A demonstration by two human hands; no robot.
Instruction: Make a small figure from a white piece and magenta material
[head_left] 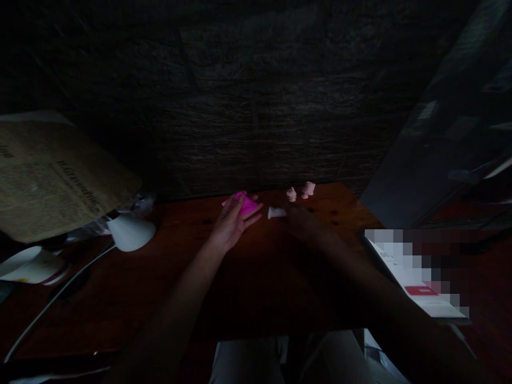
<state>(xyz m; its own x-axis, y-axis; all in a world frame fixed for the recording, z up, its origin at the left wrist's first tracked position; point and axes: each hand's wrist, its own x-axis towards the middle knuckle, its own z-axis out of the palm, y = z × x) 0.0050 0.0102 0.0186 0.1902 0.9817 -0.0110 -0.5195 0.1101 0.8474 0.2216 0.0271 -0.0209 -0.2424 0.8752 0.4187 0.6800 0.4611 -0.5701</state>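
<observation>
My left hand (233, 217) holds a bright pink, soft-looking piece (247, 205), its thumb on top and some fingers stretched out beneath. Whether this is cloth or rubber I cannot tell. Just to the right, a small white piece with a flared end (276, 213) sticks out from the fingertips of my right hand (298, 220). That hand is dark and smeared, so its grip shows poorly. Behind it, two small pale pink figures, one on the left (292, 194) and one on the right (308, 190), stand on the wooden table (176, 266).
A brick wall (256, 106) rises behind the table. On the left are a brown paper bag (60, 176), a white cone-shaped lamp head (131, 233) with a cable, and a paper cup (34, 264). A lit screen (420, 288) sits at the right edge.
</observation>
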